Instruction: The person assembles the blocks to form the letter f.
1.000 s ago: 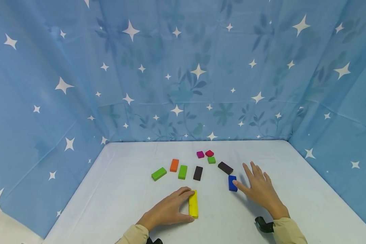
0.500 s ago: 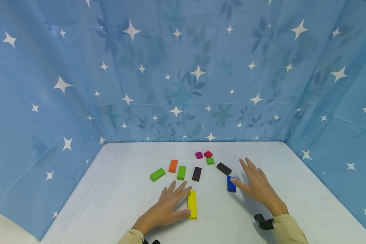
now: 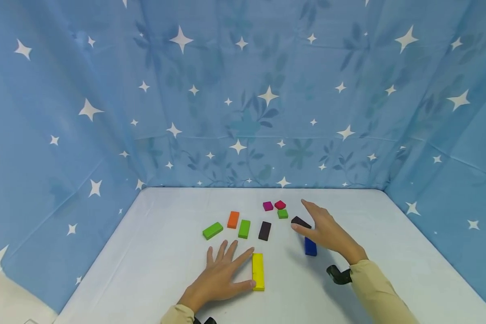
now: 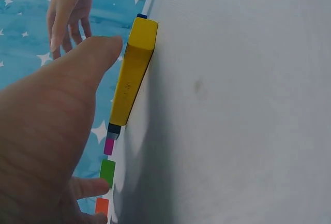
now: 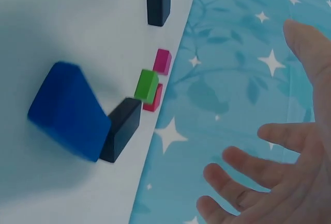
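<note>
Left grip (image 3: 220, 275) and right grip (image 3: 329, 231) both look loose and empty, so I'd pinch that yellow block (image 3: 258, 269) lightly, near end to far.

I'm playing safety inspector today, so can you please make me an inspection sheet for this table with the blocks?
Surface: white table, one small faint mark in the left wrist view.
Job's things: yellow block and blue block, nearest the hands.
Clutter: two longer green blocks, orange block, two dark blocks, magenta block, red block, small green block.
Left hand: fingers spread, thumb at the yellow block; touching, can't tell.
Right hand: raised, holding nothing.
Cables: nothing seen.
Surroundings: blue curtain with white stars.
</note>
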Demonstrator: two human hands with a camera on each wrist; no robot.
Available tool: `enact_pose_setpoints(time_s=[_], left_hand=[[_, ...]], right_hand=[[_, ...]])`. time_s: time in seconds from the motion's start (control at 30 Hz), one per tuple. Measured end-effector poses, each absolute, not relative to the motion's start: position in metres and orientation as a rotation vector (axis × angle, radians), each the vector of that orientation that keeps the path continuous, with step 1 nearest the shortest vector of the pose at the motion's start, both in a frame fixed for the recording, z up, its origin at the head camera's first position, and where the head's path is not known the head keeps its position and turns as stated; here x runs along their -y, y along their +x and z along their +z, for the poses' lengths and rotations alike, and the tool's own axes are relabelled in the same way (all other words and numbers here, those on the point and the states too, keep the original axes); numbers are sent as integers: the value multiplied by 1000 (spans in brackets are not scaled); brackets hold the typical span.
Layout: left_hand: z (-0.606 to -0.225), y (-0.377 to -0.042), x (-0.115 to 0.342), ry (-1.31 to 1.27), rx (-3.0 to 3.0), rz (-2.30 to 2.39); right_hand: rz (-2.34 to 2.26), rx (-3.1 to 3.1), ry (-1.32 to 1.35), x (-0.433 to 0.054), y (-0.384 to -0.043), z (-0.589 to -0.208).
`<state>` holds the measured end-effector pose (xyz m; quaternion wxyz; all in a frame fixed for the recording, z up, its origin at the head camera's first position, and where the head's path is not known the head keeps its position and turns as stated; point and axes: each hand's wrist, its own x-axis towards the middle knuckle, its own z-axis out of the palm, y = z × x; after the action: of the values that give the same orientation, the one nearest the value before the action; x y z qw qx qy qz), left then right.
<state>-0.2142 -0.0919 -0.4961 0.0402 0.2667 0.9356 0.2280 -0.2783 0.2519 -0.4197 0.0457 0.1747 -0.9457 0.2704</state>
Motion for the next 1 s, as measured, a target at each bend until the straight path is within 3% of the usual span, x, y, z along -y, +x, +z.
enact_pose_setpoints(time_s=[1.0], left_hand=[[-505, -217, 89, 828, -2886, 660]], right_hand=[[977, 2997, 597, -190, -306, -453]])
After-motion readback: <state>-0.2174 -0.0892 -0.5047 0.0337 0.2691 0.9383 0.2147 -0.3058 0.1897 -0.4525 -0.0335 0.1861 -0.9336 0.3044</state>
